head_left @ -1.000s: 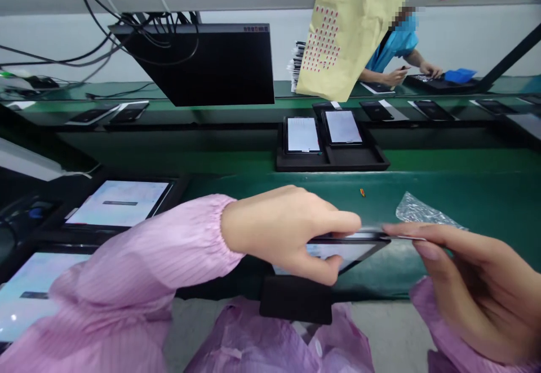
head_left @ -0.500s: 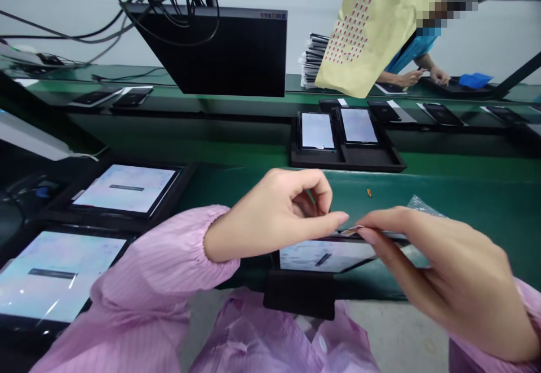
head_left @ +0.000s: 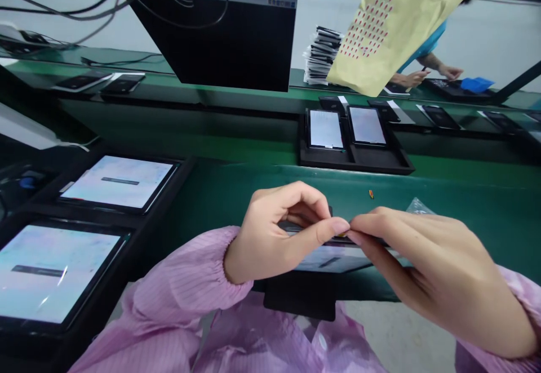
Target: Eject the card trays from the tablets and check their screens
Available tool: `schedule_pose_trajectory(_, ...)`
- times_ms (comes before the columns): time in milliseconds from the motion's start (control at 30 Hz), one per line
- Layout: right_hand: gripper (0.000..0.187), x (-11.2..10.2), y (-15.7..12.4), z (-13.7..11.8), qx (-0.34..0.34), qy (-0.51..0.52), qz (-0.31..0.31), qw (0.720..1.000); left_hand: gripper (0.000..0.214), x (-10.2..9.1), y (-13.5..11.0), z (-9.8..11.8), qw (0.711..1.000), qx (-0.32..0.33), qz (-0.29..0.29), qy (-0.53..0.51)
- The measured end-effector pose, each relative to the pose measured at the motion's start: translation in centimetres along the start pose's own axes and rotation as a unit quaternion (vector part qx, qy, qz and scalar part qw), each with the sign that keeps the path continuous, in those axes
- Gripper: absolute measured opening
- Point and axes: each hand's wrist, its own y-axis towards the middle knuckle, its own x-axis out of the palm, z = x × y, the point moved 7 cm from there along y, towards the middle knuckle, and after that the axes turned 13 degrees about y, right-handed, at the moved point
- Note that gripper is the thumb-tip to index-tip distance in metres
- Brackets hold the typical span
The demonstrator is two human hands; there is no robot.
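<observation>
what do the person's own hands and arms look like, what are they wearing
Both hands are bare: the left hand and the right hand wear no gloves, and no rings or watch show. The left sleeve is pale pink-lilac fabric with fine stripes, gathered into an elastic cuff at the wrist. The right sleeve is the same fabric, mostly out of frame.

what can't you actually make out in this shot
Head view:
- What the left hand and right hand pinch at the edge of the screen: fingertips cover it.
- Clear bag: mostly behind the right hand.
- Orange speck on the belt: too small to identify.
- Co-worker: mostly hidden by the yellow envelope.
</observation>
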Motion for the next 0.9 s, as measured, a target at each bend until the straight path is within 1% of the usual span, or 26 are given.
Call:
schedule_pose_trajectory(133,0.012,0.3,0.2,0.2,-0.005,0.009,-0.039,0.999,0.017,0.0,-0.2,-0.1,1.000,0.014,0.005,0.006)
schedule_pose_trajectory(333,0.014,0.4,0.2,-0.2,-0.037,0.000,-0.075,0.996,0.016,-0.2,-0.3,0.4,0.997,0.063,0.020,0.048)
schedule_pose_trajectory(500,0.013,0.4,0.0,0.3,-0.009,-0.013,-0.065,0.998,0.019,-0.2,-0.6,0.2,0.992,0.083,0.036,0.084)
schedule_pose_trajectory(567,0.011,0.4,-0.1,0.5,-0.002,-0.007,-0.062,0.998,0.021,-0.2,-0.8,0.3,0.990,0.109,0.053,0.076)
schedule_pose_trajectory(667,0.013,0.2,0.0,0.5,-0.011,-0.003,-0.058,0.998,0.023,-0.4,-1.0,0.9,0.981,0.168,0.073,0.064)
schedule_pose_trajectory(767,0.015,0.3,0.3,0.4,-0.023,0.002,-0.086,0.996,0.024,-0.3,-0.9,1.5,0.975,0.208,0.051,0.067)
schedule_pose_trajectory(833,0.017,0.3,0.5,0.2,-0.034,0.013,-0.107,0.994,0.024,-0.3,-0.8,1.8,0.973,0.217,0.032,0.077)
schedule_pose_trajectory(900,0.018,0.2,0.7,0.1,-0.038,0.030,-0.118,0.992,0.025,-0.4,-0.8,2.1,0.970,0.221,0.035,0.092)
